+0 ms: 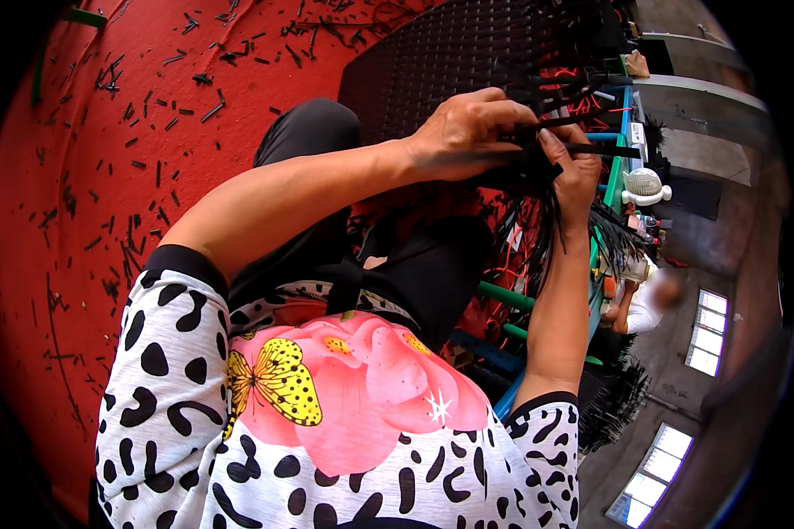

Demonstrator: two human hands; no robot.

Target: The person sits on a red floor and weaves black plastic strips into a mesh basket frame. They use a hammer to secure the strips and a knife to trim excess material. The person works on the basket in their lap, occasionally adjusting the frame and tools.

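The top edge cuts off the woven panel (415, 75), and the co-worker's head (669, 289) is blurred.

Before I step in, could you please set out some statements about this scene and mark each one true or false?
1. The left hand and right hand are both at black strips. True.
2. The hands are far apart. False: they are close together.
3. The woven panel is dark. True.
4. The floor is green. False: it is red, with dark scraps on it.
5. The butterfly on the shirt is yellow. True.
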